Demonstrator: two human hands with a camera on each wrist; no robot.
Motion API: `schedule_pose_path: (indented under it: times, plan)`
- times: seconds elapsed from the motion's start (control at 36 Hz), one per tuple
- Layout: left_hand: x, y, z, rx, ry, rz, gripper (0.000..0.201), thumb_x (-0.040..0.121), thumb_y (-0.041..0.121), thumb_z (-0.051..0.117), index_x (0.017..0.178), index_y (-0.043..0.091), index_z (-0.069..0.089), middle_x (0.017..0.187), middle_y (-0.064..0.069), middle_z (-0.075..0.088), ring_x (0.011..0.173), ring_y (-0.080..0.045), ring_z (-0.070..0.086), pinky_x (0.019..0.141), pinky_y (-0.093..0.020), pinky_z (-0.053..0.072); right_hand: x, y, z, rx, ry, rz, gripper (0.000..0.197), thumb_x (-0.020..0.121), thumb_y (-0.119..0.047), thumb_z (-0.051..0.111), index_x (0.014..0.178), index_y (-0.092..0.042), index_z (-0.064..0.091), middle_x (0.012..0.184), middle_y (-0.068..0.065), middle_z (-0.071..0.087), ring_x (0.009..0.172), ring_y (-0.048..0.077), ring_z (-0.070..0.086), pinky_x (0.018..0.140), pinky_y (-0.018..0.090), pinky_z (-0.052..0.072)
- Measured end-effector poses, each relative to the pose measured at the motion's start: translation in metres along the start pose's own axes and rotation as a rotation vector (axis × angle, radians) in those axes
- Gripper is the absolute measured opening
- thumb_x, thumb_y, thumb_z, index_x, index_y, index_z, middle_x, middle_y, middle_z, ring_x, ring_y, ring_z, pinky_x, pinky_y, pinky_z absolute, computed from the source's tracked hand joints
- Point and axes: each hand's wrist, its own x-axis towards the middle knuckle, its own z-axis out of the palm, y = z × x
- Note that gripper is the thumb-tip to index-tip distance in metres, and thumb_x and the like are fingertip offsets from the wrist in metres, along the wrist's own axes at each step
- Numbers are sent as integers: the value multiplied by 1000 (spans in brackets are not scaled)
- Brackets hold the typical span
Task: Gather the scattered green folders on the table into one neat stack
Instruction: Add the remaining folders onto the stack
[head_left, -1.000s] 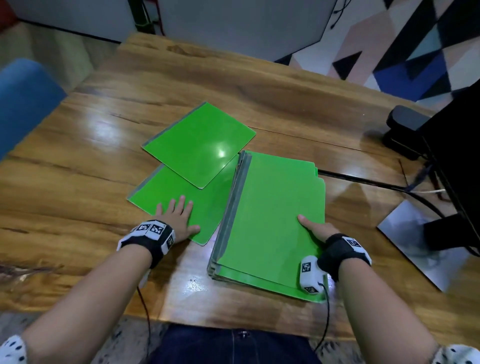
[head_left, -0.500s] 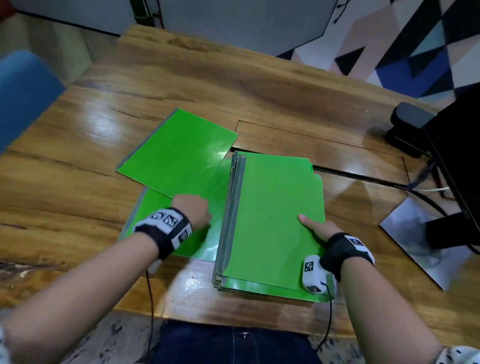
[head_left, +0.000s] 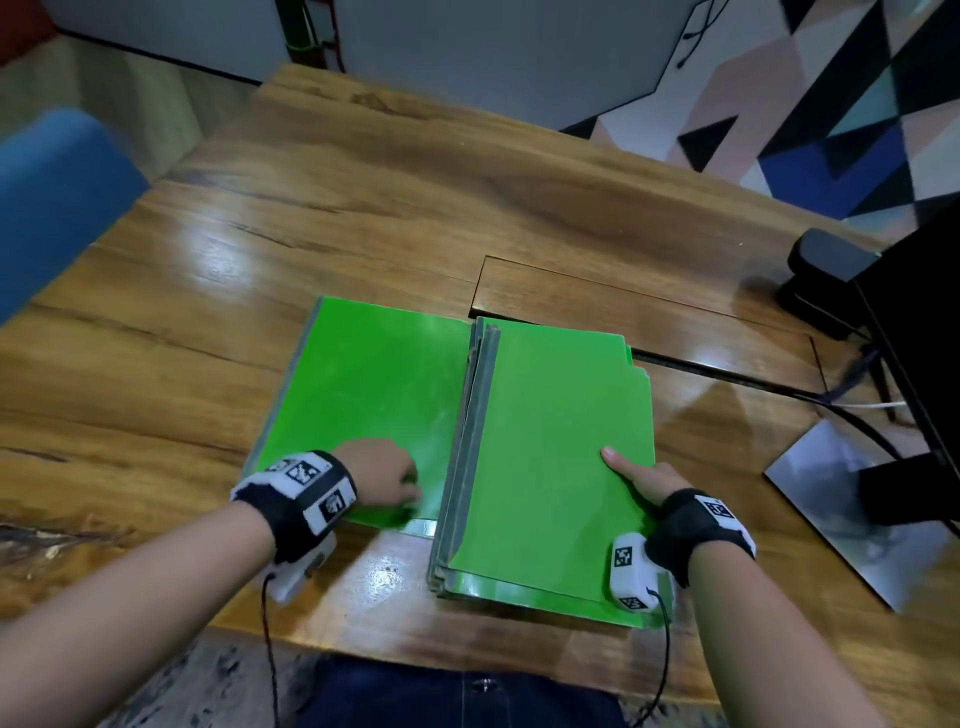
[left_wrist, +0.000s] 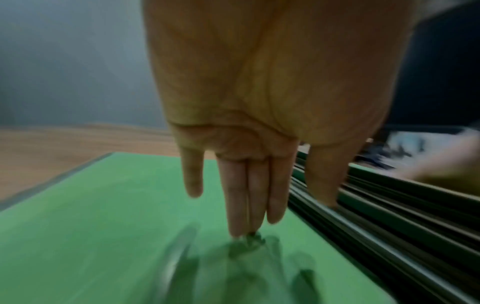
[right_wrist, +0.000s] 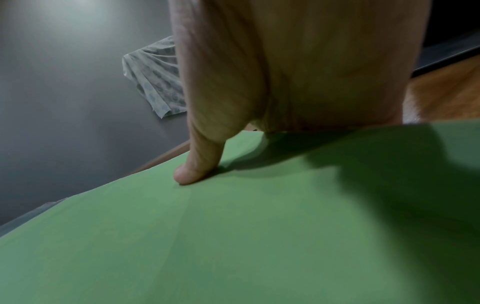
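1. Under the right hand (head_left: 647, 480): main stack of green folders (head_left: 545, 467) is sitting near the table's (head_left: 363, 218) front edge. Thumb is lying on the top cover; the other fingers are dropping past the stack's right edge, so I can't tell whether they're curled round it. Top cover is looking bowed in the right wrist view.
2. Under the left hand (head_left: 384, 478): loose folders (head_left: 363, 389) are lying flat on the table, just left of the stack, their right edge touching or slipping under the stack's grey spines; can't tell which.
3. Left hand isn't gripping anything: the left wrist view is showing straight fingers (left_wrist: 241, 197), tips pressing down on the green cover. That view is motion-blurred.
4. Loose sheets are looking like one squared pile; a second folder edge is peeking out at the near-right corner beside the wrist. Exact count: can't tell.
5. Progress, my read: mostly done. Most folders are already sitting in the stack.
6. Remaining: the loose pile is needing a lift or slide onto the stack, then edges squaring; stack's top-right corner is showing stepped edges.
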Motion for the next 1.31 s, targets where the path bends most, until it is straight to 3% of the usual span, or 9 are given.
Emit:
schedule_pose_path:
  times: [0.17, 0.31, 0.36, 0.5, 0.64, 0.81, 1.06, 1.17, 1.31]
  plan:
    - [-3, -67, -24, -252, 398, -544, 46, 89, 30, 57, 127, 5, 50, 129, -15, 53, 117, -30, 51, 93, -38, 46, 0, 2, 2, 19, 15, -15, 108, 71, -69, 63, 146, 1, 26, 149, 20, 35, 131, 36, 42, 106, 48, 37]
    - [-16, -96, -17, -738, 274, -808, 37, 87, 31, 66, 94, -5, 57, 73, -14, 55, 65, -25, 51, 66, -33, 42, 3, 4, 3, 26, 37, -9, 105, 76, -65, 61, 147, 1, 22, 151, 20, 29, 134, 37, 37, 106, 47, 34]
    - [-17, -100, -14, -849, 242, -839, 44, 84, 33, 69, 97, -6, 54, 69, -12, 50, 61, -24, 47, 64, -33, 42, 4, 3, 3, 22, 37, -8, 104, 76, -65, 61, 147, 1, 23, 151, 20, 30, 134, 36, 38, 106, 47, 35]
    - [-20, -99, -11, -960, 162, -817, 68, 82, 40, 69, 128, -6, 48, 105, -19, 61, 78, -28, 54, 74, -36, 44, 3, 4, 4, 16, 43, -12, 104, 76, -65, 61, 147, 1, 24, 150, 20, 32, 132, 36, 40, 104, 46, 36]
    - [-25, -92, -22, -951, 141, -816, 72, 87, 35, 64, 137, -9, 37, 137, -24, 46, 123, -36, 48, 102, -43, 40, -1, 2, 4, 13, 50, -20, 101, 79, -63, 60, 147, 2, 24, 150, 20, 32, 133, 36, 40, 105, 44, 35]
    - [-38, -78, -69, -800, 436, -755, 62, 77, 20, 77, 127, -3, 50, 125, -22, 56, 114, -36, 54, 96, -43, 46, -5, -5, 5, 7, 44, -26, 99, 78, -63, 61, 145, 2, 29, 147, 20, 38, 128, 36, 45, 103, 42, 38]
    - [-100, -9, -179, -123, 934, -569, 19, 83, 9, 60, 102, 13, 59, 104, -21, 62, 101, -41, 58, 74, -40, 45, -13, -16, 17, 55, 46, -15, 91, 81, -60, 60, 141, 2, 34, 145, 19, 41, 127, 35, 46, 103, 41, 38]
    - [-117, -15, -204, -381, 918, -427, 34, 79, 23, 73, 108, 11, 60, 105, -16, 63, 100, -35, 59, 85, -41, 46, -13, -15, 16, 68, 11, -54, 94, 78, -64, 60, 142, 1, 36, 145, 19, 42, 127, 34, 47, 105, 39, 39]
    - [-79, -19, -165, -959, 591, -329, 53, 73, 20, 80, 116, 5, 54, 102, -15, 63, 95, -30, 62, 88, -42, 51, -17, -8, 6, 220, -72, -79, 97, 79, -80, 31, 149, -12, 25, 155, 13, 26, 140, 30, 31, 114, 46, 25]
